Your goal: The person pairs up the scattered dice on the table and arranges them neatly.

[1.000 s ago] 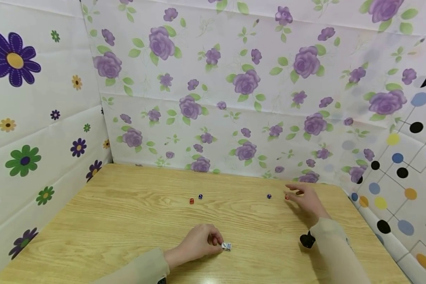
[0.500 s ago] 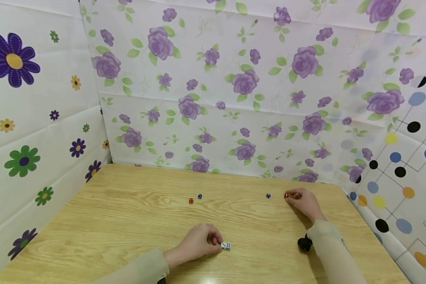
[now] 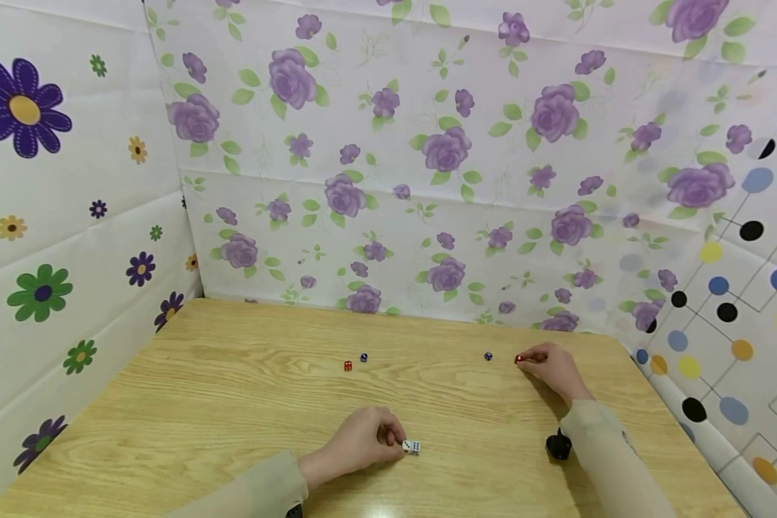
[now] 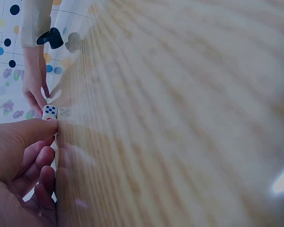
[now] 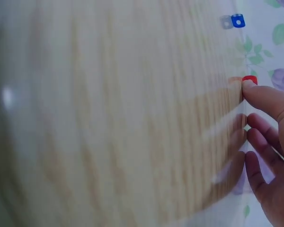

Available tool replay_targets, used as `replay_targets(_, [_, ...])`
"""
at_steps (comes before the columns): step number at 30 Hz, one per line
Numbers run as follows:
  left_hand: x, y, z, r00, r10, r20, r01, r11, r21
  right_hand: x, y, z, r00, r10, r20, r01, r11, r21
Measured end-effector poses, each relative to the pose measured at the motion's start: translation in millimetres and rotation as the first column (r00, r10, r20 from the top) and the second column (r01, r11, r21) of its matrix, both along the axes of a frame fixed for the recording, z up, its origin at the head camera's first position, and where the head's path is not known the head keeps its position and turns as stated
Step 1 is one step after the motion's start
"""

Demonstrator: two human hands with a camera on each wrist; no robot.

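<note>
In the head view my left hand (image 3: pixel 362 439) rests low near the table's middle and pinches a white die (image 3: pixel 406 447) between thumb and forefinger. A second white die (image 3: pixel 416 447) sits right against its right side; the left wrist view shows a white die face with blue pips (image 4: pixel 50 111) beyond the thumb. Farther back on the right, my right hand (image 3: pixel 553 368) pinches a red die (image 3: pixel 519 359) at the tabletop, its thumb covering part of that die in the right wrist view. The other fingers of the right hand curve loosely over the table.
Left of the right hand lies a blue die (image 3: pixel 488 356). Another red die (image 3: pixel 347 366) and a blue die (image 3: pixel 364 357) lie close together at the back centre of the wooden table (image 3: pixel 252 403). Patterned cloth (image 3: pixel 427 180) hangs around the table's back and sides.
My right hand's spread fingers have come together on the red die and nudged it slightly left. The left hand and white dice hold their place.
</note>
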State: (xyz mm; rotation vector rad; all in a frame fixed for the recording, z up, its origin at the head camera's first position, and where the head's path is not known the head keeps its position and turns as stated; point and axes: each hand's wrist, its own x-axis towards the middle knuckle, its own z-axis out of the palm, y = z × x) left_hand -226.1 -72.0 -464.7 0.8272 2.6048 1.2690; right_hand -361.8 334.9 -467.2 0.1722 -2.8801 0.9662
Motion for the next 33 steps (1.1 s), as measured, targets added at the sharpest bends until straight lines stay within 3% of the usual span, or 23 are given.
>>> replay_targets(9, [-0.2, -1.3, 0.4, 1.000, -0.009, -0.009, 0.009, 1.000, 0.000, 3.2, -15.6, 1.8, 0.994, 0.101, 0.039, -0.102, 0.994, 0.025])
replay_targets(13, [-0.2, -2.3, 0.9, 1.000, -0.013, -0.011, 0.013, 1.000, 0.004, 9.4, -29.6, 3.7, 0.988, 0.153, 0.020, -0.154, 0.988, 0.028])
replay_targets(24, [1.3, -1.2, 1.9, 1.000, -0.013, -0.008, 0.013, 1.000, 0.013, 36.9, -77.4, 5.5, 0.973, 0.231, -0.013, -0.230, 0.973, 0.036])
replay_targets(33, [2.3, -0.5, 2.3, 1.000, -0.010, -0.010, 0.010, 1.000, 0.015, 62.1, -125.3, 3.4, 0.944, 0.326, -0.046, -0.324, 0.945, 0.044])
